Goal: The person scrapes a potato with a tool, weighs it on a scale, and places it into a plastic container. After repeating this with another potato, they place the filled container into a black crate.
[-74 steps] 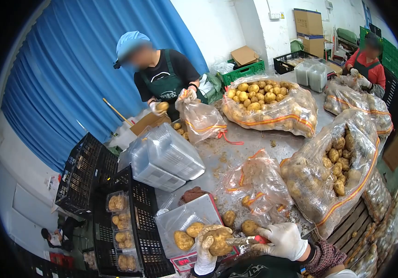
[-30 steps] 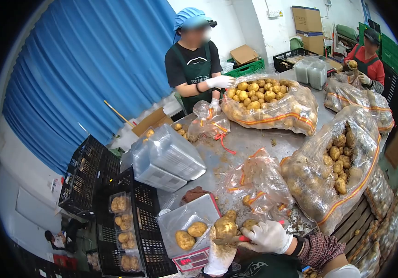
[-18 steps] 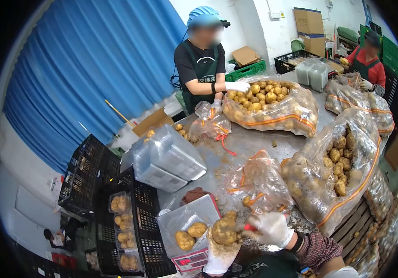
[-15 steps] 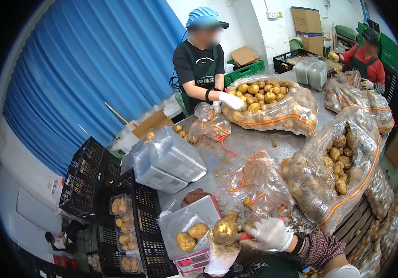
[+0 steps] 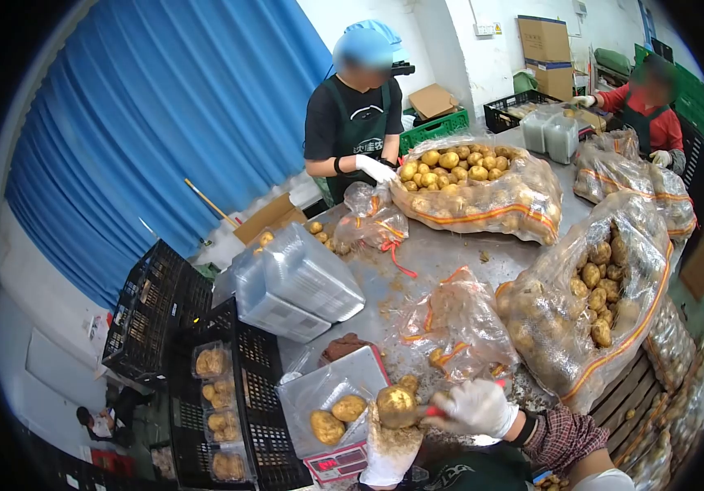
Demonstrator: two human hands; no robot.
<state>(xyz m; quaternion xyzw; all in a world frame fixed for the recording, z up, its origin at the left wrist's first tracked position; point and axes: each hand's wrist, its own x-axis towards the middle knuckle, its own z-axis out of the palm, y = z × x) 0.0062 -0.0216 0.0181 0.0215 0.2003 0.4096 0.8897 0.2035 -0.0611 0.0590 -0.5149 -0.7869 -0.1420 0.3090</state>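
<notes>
My left hand point(image 5: 390, 458), in a soiled white glove, is closed around a potato point(image 5: 397, 407) above the front edge of the table. In my right hand point(image 5: 479, 411), also gloved, is a red-handled tool point(image 5: 436, 411). Its working end lies against or right beside the potato and is too blurred to name. Just left of my hands, a clear plastic tray point(image 5: 296, 401) with two potatoes point(image 5: 328, 427) in it rests on a scale point(image 5: 340, 463) with a red display. Another small potato point(image 5: 408, 382) lies behind the held one.
Large mesh bags of potatoes point(image 5: 524, 315) point(image 5: 483, 214) stand on the metal table. A crumpled clear bag point(image 5: 458, 323) lies ahead. Stacked clear trays point(image 5: 299, 282) and a black crate point(image 5: 264, 368) with packed trays are at left. Two co-workers point(image 5: 360, 114) point(image 5: 651, 106) stand across the table.
My hands stay nearly in place, the tool shifting slightly against the potato. The blue-capped co-worker's hand has drawn back to the bag's left edge; the other co-worker's raised hand no longer shows a potato.
</notes>
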